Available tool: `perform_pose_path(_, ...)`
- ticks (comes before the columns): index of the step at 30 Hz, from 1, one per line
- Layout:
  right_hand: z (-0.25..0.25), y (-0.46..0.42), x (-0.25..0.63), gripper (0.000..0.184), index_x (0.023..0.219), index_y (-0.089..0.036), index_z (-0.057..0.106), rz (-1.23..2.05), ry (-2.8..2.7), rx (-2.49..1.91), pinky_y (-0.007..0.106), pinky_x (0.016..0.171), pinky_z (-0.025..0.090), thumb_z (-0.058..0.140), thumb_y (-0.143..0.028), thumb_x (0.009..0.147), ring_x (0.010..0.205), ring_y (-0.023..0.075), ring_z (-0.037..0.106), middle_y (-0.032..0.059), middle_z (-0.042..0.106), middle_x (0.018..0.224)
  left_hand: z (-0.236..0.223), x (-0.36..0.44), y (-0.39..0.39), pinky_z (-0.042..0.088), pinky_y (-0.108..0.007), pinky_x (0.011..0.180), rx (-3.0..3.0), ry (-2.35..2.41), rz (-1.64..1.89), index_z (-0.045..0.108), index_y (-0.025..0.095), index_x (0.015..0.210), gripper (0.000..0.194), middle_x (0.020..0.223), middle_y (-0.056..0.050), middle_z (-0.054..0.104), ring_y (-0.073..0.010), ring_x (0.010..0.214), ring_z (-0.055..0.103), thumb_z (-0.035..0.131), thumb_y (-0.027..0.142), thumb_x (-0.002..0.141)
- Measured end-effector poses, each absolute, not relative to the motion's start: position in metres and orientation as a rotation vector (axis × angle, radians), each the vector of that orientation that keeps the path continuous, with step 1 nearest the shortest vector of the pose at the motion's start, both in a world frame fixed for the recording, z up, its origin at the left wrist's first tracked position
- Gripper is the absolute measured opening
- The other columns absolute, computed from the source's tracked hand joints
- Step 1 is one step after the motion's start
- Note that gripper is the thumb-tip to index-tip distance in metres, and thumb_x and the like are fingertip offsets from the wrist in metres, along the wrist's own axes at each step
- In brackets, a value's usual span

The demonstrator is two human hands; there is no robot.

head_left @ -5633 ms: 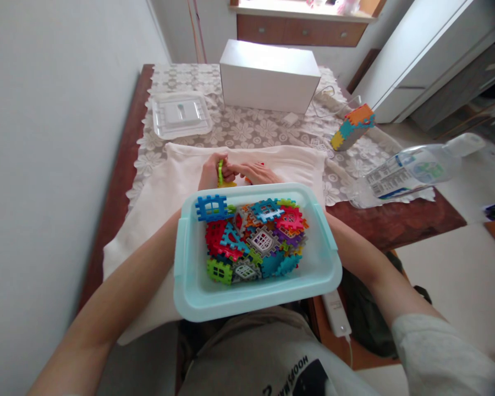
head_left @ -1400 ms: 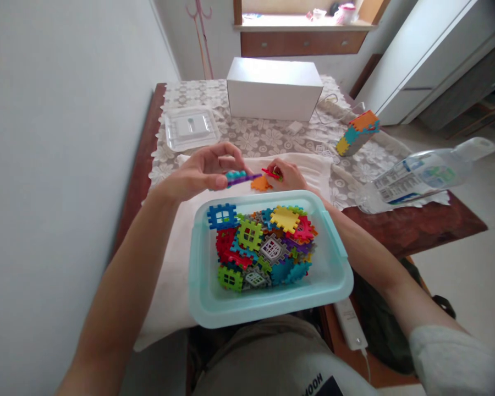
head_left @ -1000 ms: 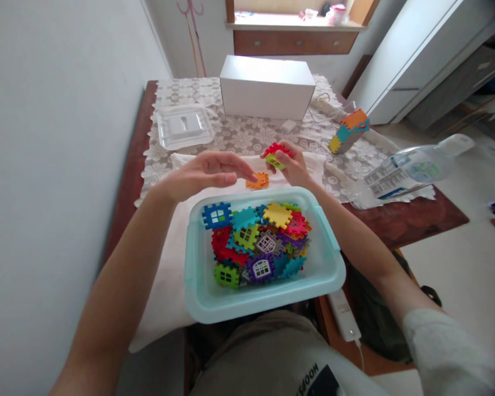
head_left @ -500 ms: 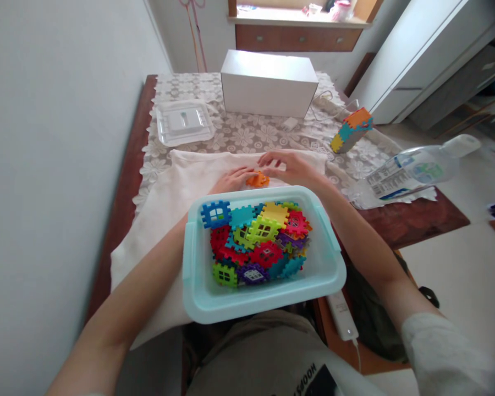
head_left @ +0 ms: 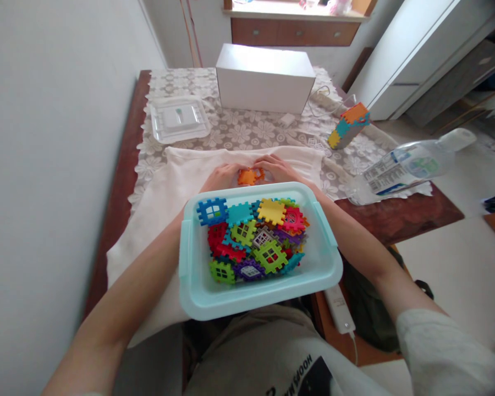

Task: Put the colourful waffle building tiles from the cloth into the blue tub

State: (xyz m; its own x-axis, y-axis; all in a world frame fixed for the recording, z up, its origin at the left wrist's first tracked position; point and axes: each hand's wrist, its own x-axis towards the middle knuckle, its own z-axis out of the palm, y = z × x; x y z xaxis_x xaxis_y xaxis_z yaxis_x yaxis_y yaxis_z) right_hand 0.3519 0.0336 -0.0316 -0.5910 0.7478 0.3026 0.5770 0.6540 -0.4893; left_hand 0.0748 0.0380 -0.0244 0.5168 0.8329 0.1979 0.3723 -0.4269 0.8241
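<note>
Just past the far rim of the light-blue bin, my left hand (head_left: 226, 176) and my right hand (head_left: 276, 166) meet over the white cloth (head_left: 152, 203). Between them are orange interlocking building tiles (head_left: 247, 177), one solid and one with an open frame, side by side. My left fingers grip the left tile, and the right fingers close on the framed one at its right. The bin's rim partly hides both hands. Inside the light-blue bin (head_left: 259, 305) lie many-coloured tiles, among them a yellow tile (head_left: 271, 211) and a lime-green window tile (head_left: 270, 257).
A white box (head_left: 264, 85) stands at the back, with a clear plastic lid (head_left: 180, 121) to its left. At right are an orange, blue and yellow tile structure (head_left: 349, 126) and a clear bottle (head_left: 408, 168). A wall borders the left side.
My right hand has come down and closed on the orange pieces beside my left hand. Within the bin, the lime-green window tile has shifted toward me, and a grey tile shows.
</note>
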Motion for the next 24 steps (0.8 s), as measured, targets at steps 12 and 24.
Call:
perform_pose_path(12,-0.047,0.041,0.353,0.04,0.131,-0.023,0.078,0.492,-2.291,-1.052,0.052,0.12,0.053,0.079,-0.048,0.101,0.134,0.0346,0.067,0.0143,0.079,0.138,0.048,0.036,0.038,0.059,-0.06,0.119,1.406,0.504,0.78,0.081,0.033,0.113,0.075,0.12,-0.008,0.085,-0.0386,0.131,0.078,0.095,0.087,0.063)
perform_pose_path(24,0.002,0.032,0.357,0.077,0.111,-0.03,0.067,1.317,-1.593,-0.665,0.054,0.1,0.063,0.067,-0.101,0.081,0.115,0.0332,0.073,0.0112,0.077,0.117,0.069,0.06,0.012,0.066,-0.056,0.111,1.468,0.357,0.322,0.086,0.028,0.129,0.071,0.141,-0.016,0.083,-0.0493,0.143,0.072,0.101,0.051,0.064)
